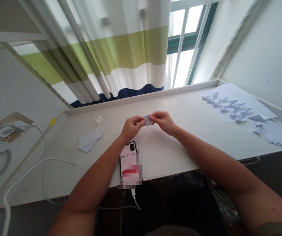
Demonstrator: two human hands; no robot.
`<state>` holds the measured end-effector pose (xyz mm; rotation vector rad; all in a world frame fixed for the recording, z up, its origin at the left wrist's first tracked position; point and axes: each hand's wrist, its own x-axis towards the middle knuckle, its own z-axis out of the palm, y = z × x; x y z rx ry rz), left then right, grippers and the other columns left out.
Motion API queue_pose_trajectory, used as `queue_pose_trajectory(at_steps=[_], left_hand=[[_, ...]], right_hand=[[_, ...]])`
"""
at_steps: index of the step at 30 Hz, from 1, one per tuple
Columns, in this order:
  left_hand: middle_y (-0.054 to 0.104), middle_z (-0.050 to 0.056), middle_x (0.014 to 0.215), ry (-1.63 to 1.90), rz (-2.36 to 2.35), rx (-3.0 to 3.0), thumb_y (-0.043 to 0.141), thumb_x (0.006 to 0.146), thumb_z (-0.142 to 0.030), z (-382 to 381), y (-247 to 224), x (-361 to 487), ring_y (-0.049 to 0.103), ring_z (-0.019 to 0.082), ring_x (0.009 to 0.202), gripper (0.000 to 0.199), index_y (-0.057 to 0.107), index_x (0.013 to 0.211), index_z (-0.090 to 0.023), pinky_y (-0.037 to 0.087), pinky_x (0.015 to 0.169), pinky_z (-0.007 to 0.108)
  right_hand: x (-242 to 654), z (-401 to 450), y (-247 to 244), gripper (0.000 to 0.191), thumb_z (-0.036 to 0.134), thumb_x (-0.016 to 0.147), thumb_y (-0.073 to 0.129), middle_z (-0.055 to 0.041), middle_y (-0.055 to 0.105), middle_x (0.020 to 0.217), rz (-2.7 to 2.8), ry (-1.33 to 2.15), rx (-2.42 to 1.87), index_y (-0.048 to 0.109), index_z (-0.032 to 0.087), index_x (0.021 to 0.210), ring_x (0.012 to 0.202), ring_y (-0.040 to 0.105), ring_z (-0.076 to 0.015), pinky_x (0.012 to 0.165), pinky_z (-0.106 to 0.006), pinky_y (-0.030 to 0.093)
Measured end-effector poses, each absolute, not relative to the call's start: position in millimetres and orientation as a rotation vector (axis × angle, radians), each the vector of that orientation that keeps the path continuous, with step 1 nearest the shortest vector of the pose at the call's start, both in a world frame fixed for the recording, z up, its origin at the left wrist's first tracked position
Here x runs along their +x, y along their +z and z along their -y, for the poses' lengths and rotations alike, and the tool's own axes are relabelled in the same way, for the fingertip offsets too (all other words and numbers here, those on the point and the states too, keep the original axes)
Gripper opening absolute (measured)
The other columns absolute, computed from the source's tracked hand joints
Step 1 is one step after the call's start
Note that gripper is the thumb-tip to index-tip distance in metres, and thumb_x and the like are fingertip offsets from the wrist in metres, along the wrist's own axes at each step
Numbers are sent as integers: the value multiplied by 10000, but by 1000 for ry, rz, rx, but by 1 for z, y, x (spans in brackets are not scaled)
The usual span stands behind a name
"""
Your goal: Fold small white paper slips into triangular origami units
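Observation:
Both hands meet above the middle of the white desk [180, 137] and pinch one small white paper piece [148, 120]. My left hand [132, 126] holds its left edge with thumb and fingers. My right hand [164, 120] grips its right edge. The paper is held just above the desk surface. Below my left wrist lies a phone [129, 156] showing a running timer.
A small stack of white paper slips [90, 139] lies left of the hands, with a crumpled scrap [98, 120] behind it. Several folded paper pieces [229, 106] sit on a large sheet [239, 95] at the right. White cables [42, 160] cross the left end. A striped curtain hangs behind the desk.

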<state>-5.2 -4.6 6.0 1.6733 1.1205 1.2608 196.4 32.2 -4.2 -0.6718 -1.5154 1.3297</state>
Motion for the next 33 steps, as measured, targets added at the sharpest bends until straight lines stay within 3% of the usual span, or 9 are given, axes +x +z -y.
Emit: queue_pose_trajectory(at_steps=[12,21,27,33], left_hand=[[763,37,749,1225,-1132,1743,740,876,-400,8,8,-4,653,177,708,247,763,734,-198,517,717,323],[793,68,769,1273,-1124,1719,762,931,-470,5,6,-6,709,194,720,306,807,828,-186,551,742,338],[804,74,774,1244,-1121,1704,754,950,-478,6,7,-7,732,200,722,323,804,819,-187,556,741,337],[795,69,742,1254,-1146,1709,749,951,-498,5,6,-8,735,200,698,353,788,791,-186,553,738,342]], right_hand=[[198,-30,-1,597,780,790,851,-20,678,688,1576,1318,-686,747,194,733,676,600,-165,672,-325,516],[197,-28,-3,726,906,814,721,-51,700,661,1682,1313,-753,712,188,705,607,631,-167,623,-322,536],[197,-26,-3,752,939,854,630,-33,669,600,1796,1195,-788,618,212,661,567,600,-154,602,-303,495],[196,-24,-5,723,902,895,615,-26,681,605,1870,1226,-784,642,206,700,562,593,-149,605,-297,483]])
